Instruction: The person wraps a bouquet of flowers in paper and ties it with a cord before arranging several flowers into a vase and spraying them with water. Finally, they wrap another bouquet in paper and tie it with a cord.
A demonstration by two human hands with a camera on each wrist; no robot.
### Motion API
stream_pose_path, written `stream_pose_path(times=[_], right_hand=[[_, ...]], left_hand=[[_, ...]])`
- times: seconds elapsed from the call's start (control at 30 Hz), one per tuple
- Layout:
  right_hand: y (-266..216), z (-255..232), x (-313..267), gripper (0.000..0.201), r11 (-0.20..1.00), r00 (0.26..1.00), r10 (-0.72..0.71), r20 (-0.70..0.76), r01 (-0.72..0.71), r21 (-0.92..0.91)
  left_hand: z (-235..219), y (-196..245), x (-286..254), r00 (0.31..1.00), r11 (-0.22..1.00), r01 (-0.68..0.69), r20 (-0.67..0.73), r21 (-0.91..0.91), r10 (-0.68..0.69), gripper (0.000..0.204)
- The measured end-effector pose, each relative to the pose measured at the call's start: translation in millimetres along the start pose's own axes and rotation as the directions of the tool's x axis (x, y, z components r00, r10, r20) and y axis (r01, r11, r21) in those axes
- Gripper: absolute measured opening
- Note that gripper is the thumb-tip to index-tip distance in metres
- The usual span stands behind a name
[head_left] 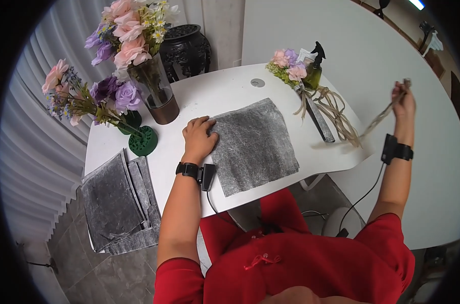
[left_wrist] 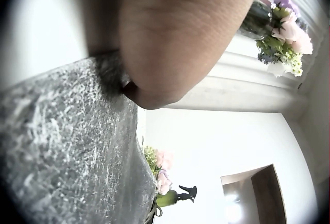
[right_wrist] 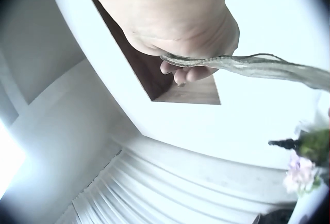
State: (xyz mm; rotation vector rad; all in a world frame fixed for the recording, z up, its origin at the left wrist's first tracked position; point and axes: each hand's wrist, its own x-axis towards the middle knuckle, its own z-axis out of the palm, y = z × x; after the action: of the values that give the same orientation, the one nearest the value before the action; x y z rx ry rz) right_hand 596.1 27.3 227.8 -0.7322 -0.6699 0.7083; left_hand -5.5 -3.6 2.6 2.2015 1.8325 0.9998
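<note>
Red fabric clothes the person nearest us, and just past the lap lies a square, dark grey, fibrous sheet on the near part of a white-topped table, one edge right by the person's knees. On its upper left edge rests the left hand, fingers relaxed, gripping nothing that we can see. Out to the right, up goes our eye to the raised right hand, well apart from the sheet, curled firmly round a long beige raffia-like strand that slants down towards the table; its lower end is blurred. Over at the left edge, a pile of dark grey sheets sits askew. Further back on the left, a round, dark green, perforated holder stands with flowers leaning above it; across on the right, a loose beige heap of strands lies below a pink-and-purple bouquet, a green spray bottle with a black trigger just beside. Behind the holder rises a tall glass vase with a brown base, packed with pink roses, and beyond it a black carved stool.
</note>
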Motion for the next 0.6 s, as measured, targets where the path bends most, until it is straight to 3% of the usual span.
stream_pose_path(times=[0.03,0.07,0.17,0.27,0.33,0.37,0.4,0.43,0.5,0.53,0.57,0.6], right_hand=[[-10.1,-12.3,19.5,0.013,0.997,0.994,-0.039,0.102,0.032,0.073],[-15.4,6.1,13.2,0.019,0.996,0.996,-0.085,0.002,0.085,0.039],[6.9,30.9,17.7,0.020,0.941,0.982,-0.185,0.047,0.191,-0.281],[81.4,43.2,42.9,0.026,0.762,0.966,-0.242,0.096,0.250,-0.598],[142.8,44.1,62.3,0.032,0.528,0.970,-0.208,0.123,0.217,-0.821],[181.3,43.1,71.5,0.034,0.574,0.962,-0.262,0.073,0.216,-0.790],[216.6,32.7,83.1,0.036,0.231,0.849,-0.462,0.257,0.395,-0.889],[223.7,52.3,52.5,0.040,0.135,0.827,-0.488,0.281,0.389,-0.911],[239.2,98.5,-13.5,0.033,0.357,0.785,-0.505,0.358,0.568,-0.742],[241.1,127.9,-54.3,0.029,0.504,0.819,-0.441,0.368,0.565,-0.653],[272.8,130.2,-63.0,0.022,0.586,0.766,-0.420,0.486,0.638,-0.500],[269.8,144.9,-99.8,0.017,0.637,0.777,-0.219,0.590,0.572,-0.517]], left_hand=[[0.0,-0.6,0.2,1.000,1.000,-0.006,-0.009,-0.001,0.006,0.043],[0.1,-1.0,-0.1,1.000,1.000,0.005,-0.011,0.005,-0.005,0.043],[-0.1,0.9,0.2,1.000,1.000,-0.004,-0.027,-0.004,0.004,0.042],[-1.2,1.5,1.0,1.000,1.000,0.005,-0.018,-0.004,-0.005,0.041],[-2.2,2.8,0.9,1.000,1.000,0.019,-0.024,0.007,-0.018,0.040],[-2.6,3.6,0.9,1.000,1.000,0.021,-0.021,-0.003,-0.021,0.040],[-2.9,3.8,0.7,1.000,1.000,0.024,-0.019,-0.012,-0.025,0.040],[-2.3,2.8,0.9,0.999,1.000,0.027,-0.017,0.004,-0.027,0.042],[1.0,5.2,1.2,0.992,0.999,0.041,-0.117,0.012,-0.039,0.042],[3.7,6.0,2.2,0.980,0.998,0.060,-0.189,0.030,-0.053,0.040],[2.7,7.6,3.5,0.979,0.996,0.075,-0.195,0.047,-0.065,0.040],[0.8,9.6,3.7,0.967,0.986,0.151,-0.216,0.074,-0.132,0.036]])
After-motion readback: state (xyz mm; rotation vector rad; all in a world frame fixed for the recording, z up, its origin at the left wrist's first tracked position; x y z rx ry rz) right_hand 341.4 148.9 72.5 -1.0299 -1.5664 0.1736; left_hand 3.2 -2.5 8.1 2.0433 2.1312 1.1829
